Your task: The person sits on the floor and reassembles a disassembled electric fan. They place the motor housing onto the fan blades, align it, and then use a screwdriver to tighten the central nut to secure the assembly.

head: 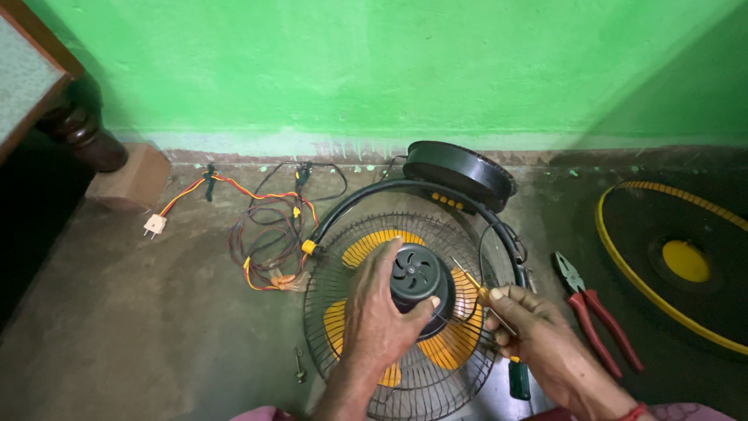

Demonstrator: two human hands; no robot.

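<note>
Left hand (382, 312) is clamped on the black motor housing (421, 282) over the wire fan guard (335, 312) lying flat on the floor, steadying it while the right hand (538, 335) pinches a thin yellow-handled screwdriver (479, 295) angled at the motor; red pliers (596, 312) lie just right.

Round yellow-rimmed black fan cover (686, 261) cut off at right edge. Yellow fan blades (452, 343) partly hidden under left hand (378, 316). Small metal piece (298, 364) on floor too tiny to tell.
</note>
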